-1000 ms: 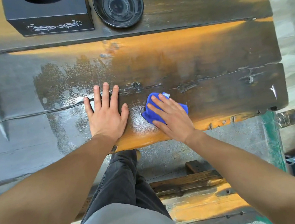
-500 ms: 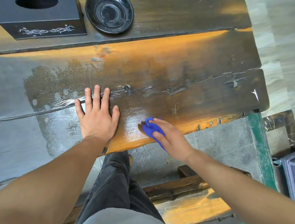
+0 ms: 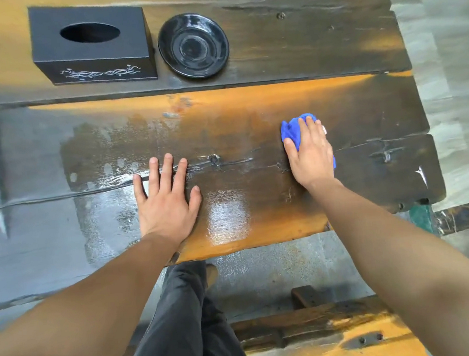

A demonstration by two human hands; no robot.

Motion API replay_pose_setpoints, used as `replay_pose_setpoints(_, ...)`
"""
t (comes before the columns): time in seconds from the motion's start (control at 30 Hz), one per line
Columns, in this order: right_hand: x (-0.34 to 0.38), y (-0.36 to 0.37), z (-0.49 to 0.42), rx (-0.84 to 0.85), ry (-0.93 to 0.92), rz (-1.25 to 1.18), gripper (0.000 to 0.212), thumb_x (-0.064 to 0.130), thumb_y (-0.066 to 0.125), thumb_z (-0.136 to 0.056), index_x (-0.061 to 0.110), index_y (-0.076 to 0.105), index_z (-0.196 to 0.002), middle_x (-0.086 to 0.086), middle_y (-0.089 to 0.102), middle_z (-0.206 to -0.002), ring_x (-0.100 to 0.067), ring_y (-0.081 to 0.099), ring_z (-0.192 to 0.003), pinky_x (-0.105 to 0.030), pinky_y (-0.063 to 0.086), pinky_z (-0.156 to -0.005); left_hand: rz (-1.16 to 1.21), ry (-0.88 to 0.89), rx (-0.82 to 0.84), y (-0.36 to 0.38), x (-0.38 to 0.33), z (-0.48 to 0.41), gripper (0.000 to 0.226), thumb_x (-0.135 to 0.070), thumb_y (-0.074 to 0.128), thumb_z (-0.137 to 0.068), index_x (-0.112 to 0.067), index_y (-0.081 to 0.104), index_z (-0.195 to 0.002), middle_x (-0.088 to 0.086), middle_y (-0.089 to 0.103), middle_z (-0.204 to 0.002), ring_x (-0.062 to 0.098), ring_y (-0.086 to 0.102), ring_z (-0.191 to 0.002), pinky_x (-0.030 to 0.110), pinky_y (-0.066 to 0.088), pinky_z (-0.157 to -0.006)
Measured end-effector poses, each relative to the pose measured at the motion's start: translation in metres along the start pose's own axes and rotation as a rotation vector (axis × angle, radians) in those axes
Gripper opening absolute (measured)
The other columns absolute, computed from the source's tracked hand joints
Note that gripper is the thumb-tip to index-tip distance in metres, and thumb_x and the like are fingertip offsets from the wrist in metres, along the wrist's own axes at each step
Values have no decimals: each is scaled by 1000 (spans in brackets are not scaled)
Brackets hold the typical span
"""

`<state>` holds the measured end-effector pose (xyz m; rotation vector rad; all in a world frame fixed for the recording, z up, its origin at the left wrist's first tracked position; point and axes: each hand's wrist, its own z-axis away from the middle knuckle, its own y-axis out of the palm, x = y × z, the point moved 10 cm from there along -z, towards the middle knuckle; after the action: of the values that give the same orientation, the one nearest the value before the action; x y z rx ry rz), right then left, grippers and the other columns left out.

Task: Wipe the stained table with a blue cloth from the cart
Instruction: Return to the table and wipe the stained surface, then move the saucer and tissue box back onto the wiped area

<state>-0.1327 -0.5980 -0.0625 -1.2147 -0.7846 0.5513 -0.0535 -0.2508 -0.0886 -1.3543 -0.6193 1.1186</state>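
Note:
A dark, glossy wooden table [image 3: 251, 114] with orange patches fills the view; a wet sheen covers its left and middle. My right hand [image 3: 310, 155] presses a crumpled blue cloth [image 3: 292, 129] flat onto the table's right part, with most of the cloth hidden beneath the palm. My left hand [image 3: 165, 200] lies flat with fingers spread on the wet wood near the front edge, holding nothing.
A black tissue box [image 3: 91, 46] and a black saucer [image 3: 193, 44] stand on the raised back plank. A wooden bench [image 3: 324, 333] sits below the table's front edge, beside my dark-trousered leg [image 3: 188, 322]. The table's right end borders a grey tiled floor [image 3: 447, 48].
My right hand has slid the blue cloth from the front edge near my left hand up and to the right across the table. The left hand has stayed planted.

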Motion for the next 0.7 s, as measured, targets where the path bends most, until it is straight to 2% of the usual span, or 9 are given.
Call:
replay_pose_setpoints(0.1, 0, 5, 2, 60, -2, 25, 72, 59, 35, -98, 20, 23, -158, -4, 18, -168, -25, 8, -156, -47, 20, -123, -6, 0, 5, 1, 0, -1, 67, -59, 22, -103, -34, 16, -165, -3, 12, -175, 22, -4, -162, 58, -3, -127)
replay_pose_setpoints(0.27, 2, 2, 0, 164, 77, 76, 85, 72, 32, -92, 25, 13, -160, -1, 5, -170, -22, -1, -157, -52, 7, -122, -26, 13, 47, 5, 0, -2, 67, -60, 16, -103, -35, 11, -165, -3, 9, -175, 22, -7, -162, 56, -10, -125)
replay_pose_setpoints(0.33, 20, -13, -3, 83, 57, 49, 81, 67, 36, -94, 20, 21, -158, -4, 15, -168, -23, 8, -156, -52, 12, -121, -14, 12, 98, 6, 0, -2, 67, -61, 11, -103, -35, 5, -165, -5, 4, -175, 21, -12, -161, 54, -14, -124)
replay_pose_setpoints(0.4, 50, -29, -9, 6, -13, 9, 71, 60, 40, -96, 16, 36, -150, -6, 37, -157, -28, 27, -148, -54, 24, -113, 17, 38, 165, 5, 0, -2, 68, -61, 10, -103, -37, -1, -165, -8, -5, -175, 19, -19, -160, 53, -18, -123)
replay_pose_setpoints(0.47, 84, -35, -18, -4, -62, -25, 64, 58, 41, -97, 12, 45, -142, -10, 50, -140, -34, 40, -133, -52, 34, -103, 88, 105, 221, -3, 4, -2, 68, -60, 19, -102, -38, 6, -165, -9, -2, -175, 17, -14, -161, 52, -10, -126)
replay_pose_setpoints(0.53, 114, -32, -33, 34, -74, -100, 60, 54, 45, -98, 11, 49, -140, -12, 54, -135, -35, 45, -128, -49, 38, -102, 228, 155, 216, -23, 21, -6, 65, -57, 29, -101, -34, 29, -161, -8, 18, -173, 15, 6, -161, 49, 7, -127)
replay_pose_setpoints(0.6, 136, -24, -50, 83, -41, -218, 57, 50, 49, -99, 10, 51, -140, -13, 55, -135, -34, 48, -128, -47, 41, -105, 297, 156, 133, -46, 53, -10, 61, -55, 37, -101, -26, 43, -154, -3, 37, -166, 17, 29, -155, 46, 23, -125)
replay_pose_setpoints(0.63, 144, -20, -58, 104, -8, -279, 57, 49, 50, -99, 9, 51, -139, -13, 56, -134, -32, 50, -127, -46, 41, -106, 272, 136, 74, -56, 74, -12, 60, -55, 40, -101, -24, 45, -152, -1, 42, -163, 19, 34, -153, 47, 26, -124)
replay_pose_setpoints(0.7, 158, -10, -73, 132, 68, -387, 56, 47, 51, -100, 6, 52, -139, -14, 58, -133, -31, 52, -127, -42, 41, -108, 177, 49, -3, -68, 120, -18, 66, -58, 39, -100, -21, 41, -154, 3, 38, -165, 22, 30, -155, 47, 22, -124)
